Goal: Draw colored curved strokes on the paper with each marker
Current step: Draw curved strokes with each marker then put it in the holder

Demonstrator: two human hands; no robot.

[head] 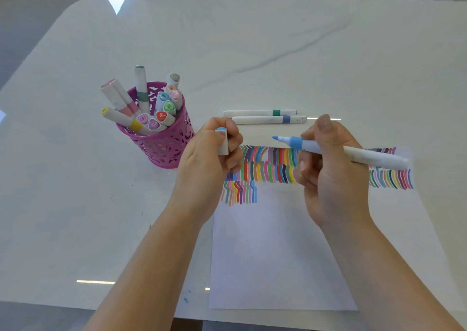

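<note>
Above the white sheet of paper point(273, 255) on the glossy white table point(252, 40), the right hand point(331, 174) grips an uncapped light-blue marker point(328, 151), its tip clear of the page. The left hand point(209, 159) pinches its blue-ended cap point(223, 141). Two rows of coloured curved strokes point(267, 171) cross the sheet's top and a third is begun at the left, with most of the page blank. Capped markers fill the pink perforated cup point(166, 149), and two capped white markers point(265, 116) lie beyond the paper. Blue's stroke looks next.
</note>
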